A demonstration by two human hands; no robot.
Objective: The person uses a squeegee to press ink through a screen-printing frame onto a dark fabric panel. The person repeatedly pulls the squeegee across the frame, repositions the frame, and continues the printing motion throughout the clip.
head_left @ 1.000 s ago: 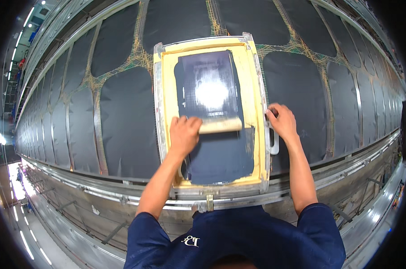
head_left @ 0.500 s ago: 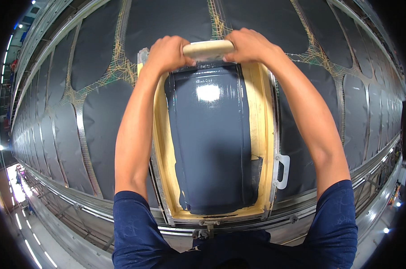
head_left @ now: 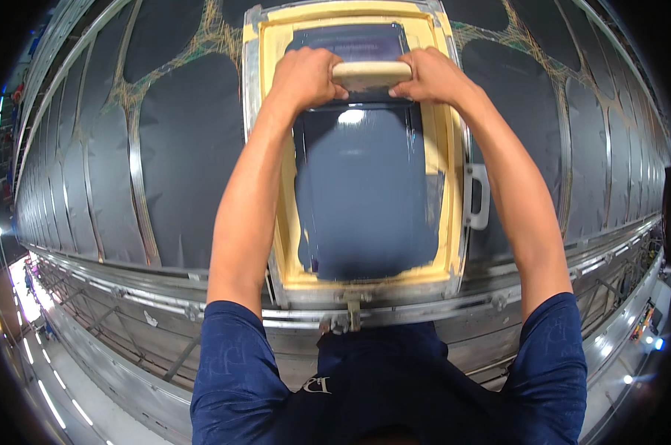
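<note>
Squeegee point(head_left: 371, 73): pale wooden bar, lying crosswise at the far end of the screen frame point(head_left: 264, 148), over the dark mesh. Left hand point(head_left: 306, 77) is wrapped shut around its left end; right hand point(head_left: 429, 76) is wrapped shut around its right end. Both arms reach out straight from the near edge.

Handling, as judged: the bar looks stiff and light, with a dry wooden grip that should not slip. The blade below it is hidden by the hands and the bar. A hold at both ends, as here, looks best for even pressure across the width; a hold at the middle with one hand would likely let it rock.

Ink point(head_left: 365, 200): wet, glossy dark blue-grey layer over most of the mesh, with a bright glare just near the squeegee. Likely slippery and quick to smear, so best kept off the fingers.

Screen frame: metal rectangle with yellow taped borders, lying flat on the long table point(head_left: 165, 297). It looks rigid and fairly heavy. A white handle point(head_left: 477, 196) sticks out on its right side, untouched; that seems the natural place to lift it.

Dark cloth panels point(head_left: 187, 148): laid flat in rows on the left and right of the frame, soft and thin by their look.

Metal rail point(head_left: 543, 289): runs along the near edge of the table.
</note>
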